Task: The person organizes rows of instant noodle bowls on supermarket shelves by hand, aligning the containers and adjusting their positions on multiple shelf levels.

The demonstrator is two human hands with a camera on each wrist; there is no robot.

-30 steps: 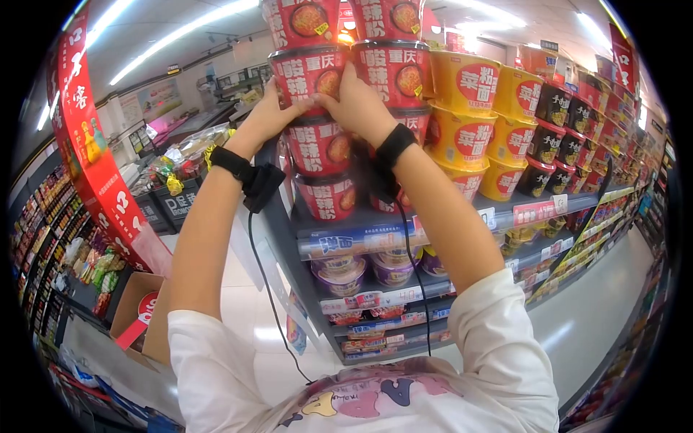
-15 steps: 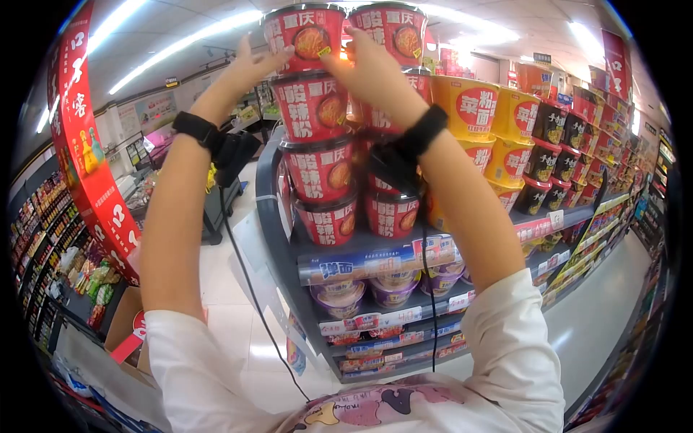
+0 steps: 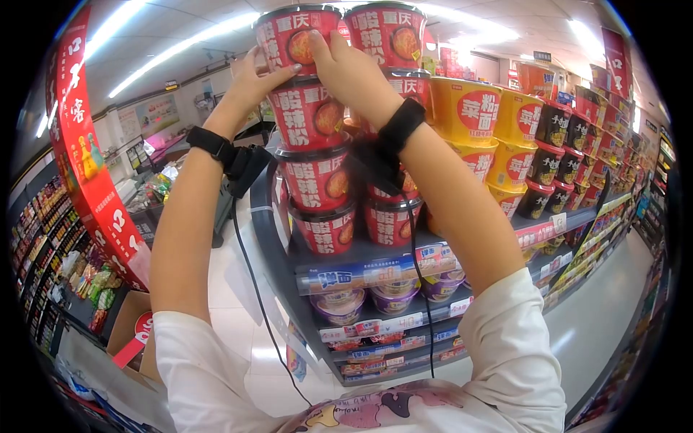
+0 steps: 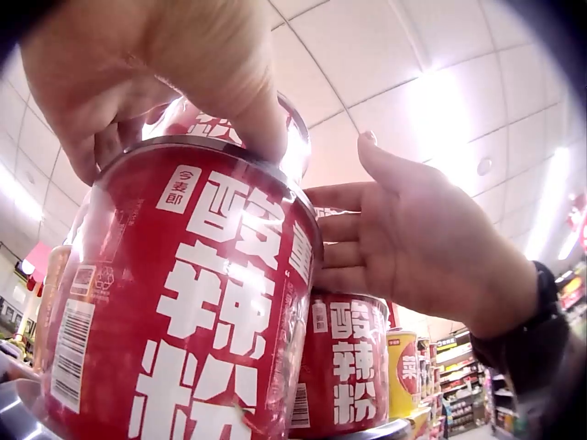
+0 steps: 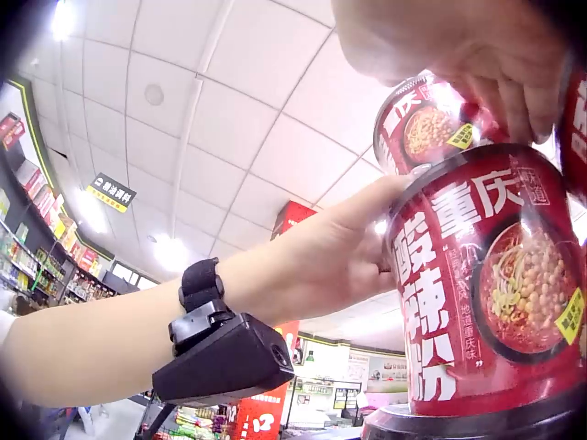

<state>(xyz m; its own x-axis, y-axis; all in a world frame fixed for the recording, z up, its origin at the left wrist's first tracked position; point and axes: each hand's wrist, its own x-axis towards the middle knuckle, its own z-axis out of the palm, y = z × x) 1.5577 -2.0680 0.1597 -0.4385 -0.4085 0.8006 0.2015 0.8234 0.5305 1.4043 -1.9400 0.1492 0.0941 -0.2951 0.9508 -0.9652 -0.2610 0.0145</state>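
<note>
Along the middle of the frame runs the shelf (image 3: 357, 258), bearing a left column of red cups (image 3: 307, 112). At its top, upper centre of the frame, the top red cup (image 3: 299, 40) is gripped by the left hand (image 3: 249, 86) and right hand (image 3: 354, 68), fingers narrowed around its sides and thumbs across the front. Whether its base is fully seated on the lid (image 3: 299, 81) beneath seems hard to tell. Even, light pressure is called for, with the cup held level and centred, and the neighbouring column left unbumped.
</note>
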